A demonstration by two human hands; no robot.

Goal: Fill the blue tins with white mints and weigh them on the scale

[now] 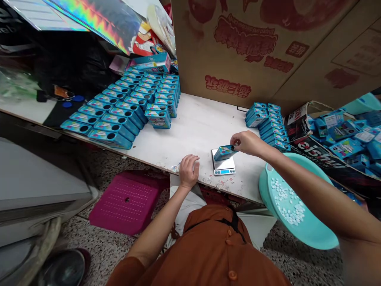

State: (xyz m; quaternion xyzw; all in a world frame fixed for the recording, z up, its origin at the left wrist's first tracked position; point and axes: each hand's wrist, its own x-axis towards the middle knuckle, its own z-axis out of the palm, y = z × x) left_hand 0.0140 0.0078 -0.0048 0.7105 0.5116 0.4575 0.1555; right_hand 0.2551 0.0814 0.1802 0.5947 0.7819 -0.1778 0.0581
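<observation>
A small blue candy box (224,151) stands on a digital scale (224,163) with a silver plate and a lit display at its front. My right hand (244,143) is at the box's top right end, thumb and fingers pinched together over the dark round hole; what they hold, if anything, is too small to make out. My left hand (189,171) lies at the table's front edge, left of the scale, its fingers loosely bent and apart with nothing in them. Below my right forearm, a turquoise basin (315,228) contains many white tablets (287,200).
Rows of blue boxes (119,109) with round holes stand at the left of the white table (193,123). Another group (272,125) stands at right, beside a carton (324,159) full of blue boxes. Large cardboard boxes (238,51) rise behind. A magenta stool (127,202) stands below.
</observation>
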